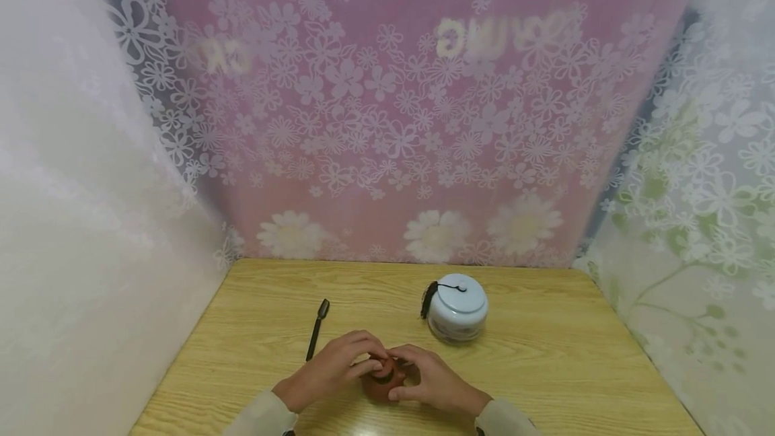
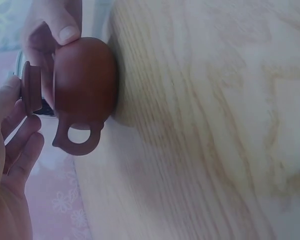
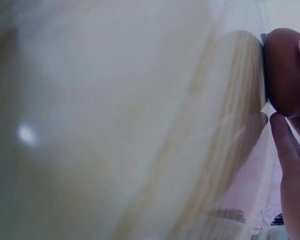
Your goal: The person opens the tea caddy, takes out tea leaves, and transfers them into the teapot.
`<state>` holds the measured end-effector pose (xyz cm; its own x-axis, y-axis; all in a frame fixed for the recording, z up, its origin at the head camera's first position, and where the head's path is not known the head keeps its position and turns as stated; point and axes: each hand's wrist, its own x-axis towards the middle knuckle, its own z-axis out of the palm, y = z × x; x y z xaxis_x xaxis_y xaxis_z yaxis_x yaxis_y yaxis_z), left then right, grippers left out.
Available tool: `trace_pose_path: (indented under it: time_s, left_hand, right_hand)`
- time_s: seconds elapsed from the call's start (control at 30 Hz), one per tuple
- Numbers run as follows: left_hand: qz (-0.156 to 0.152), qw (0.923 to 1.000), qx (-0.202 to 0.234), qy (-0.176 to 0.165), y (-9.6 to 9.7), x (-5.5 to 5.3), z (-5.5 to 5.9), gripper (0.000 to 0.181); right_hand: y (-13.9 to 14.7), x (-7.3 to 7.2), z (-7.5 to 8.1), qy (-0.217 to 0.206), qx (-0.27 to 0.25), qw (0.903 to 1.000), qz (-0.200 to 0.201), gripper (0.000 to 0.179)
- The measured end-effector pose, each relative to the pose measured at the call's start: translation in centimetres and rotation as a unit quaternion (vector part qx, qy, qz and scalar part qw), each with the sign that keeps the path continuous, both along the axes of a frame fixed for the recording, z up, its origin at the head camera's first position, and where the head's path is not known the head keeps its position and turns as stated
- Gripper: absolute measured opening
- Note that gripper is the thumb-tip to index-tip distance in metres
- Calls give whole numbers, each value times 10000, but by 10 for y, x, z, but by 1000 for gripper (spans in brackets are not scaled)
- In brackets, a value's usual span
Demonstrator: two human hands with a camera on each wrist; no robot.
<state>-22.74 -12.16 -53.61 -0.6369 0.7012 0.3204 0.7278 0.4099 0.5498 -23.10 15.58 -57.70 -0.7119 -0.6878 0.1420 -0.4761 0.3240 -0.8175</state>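
Note:
A small reddish-brown clay teapot point(image 1: 383, 392) stands on the table near its front, between both hands. My left hand point(image 1: 339, 365) pinches the teapot's lid point(image 2: 34, 89) between thumb and fingers. In the left wrist view a gap shows between the lid and the teapot's opening. My right hand point(image 1: 442, 382) holds the pot's body from the right, thumb on the near side and fingers around the far side. The loop handle point(image 2: 80, 142) is plain in the left wrist view. Seen from the right wrist, the round body point(image 3: 287, 72) has fingertips against it.
A lidded pale-blue ceramic jar point(image 1: 458, 311) with a black tassel point(image 1: 428, 299) stands behind the right hand. To the left lies a slim black scoop point(image 1: 317, 330), its lower end close to the left hand. Floral curtains point(image 1: 387, 120) surround the wood-grain table point(image 1: 545, 355).

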Motion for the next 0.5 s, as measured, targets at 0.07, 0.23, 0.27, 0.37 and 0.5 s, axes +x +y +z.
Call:
trace_pose_path:
  time_s: [0.07,0.23,0.27,0.37,0.5]
  left_hand:
    - [22,10000,-13,7,-3,0,0,20]
    - [33,10000,45,-23,-10,3,-2,20]
    - [16,10000,61,-7,-12,4,-3,20]
    - [-63,9999,109,-32,-19,8,-4,20]
    - [-195,9996,98,-197,-28,14,-5,21]
  right_hand:
    - [1,-1,-1,-28,63,10000,-58,64]
    - [3,-3,-1,-36,220,9996,-154,70]
    - [3,-3,-1,-38,239,9996,-172,70]
    - [3,-5,-1,42,286,9993,-225,72]
    - [1,-10,-1,93,277,9992,-260,72]
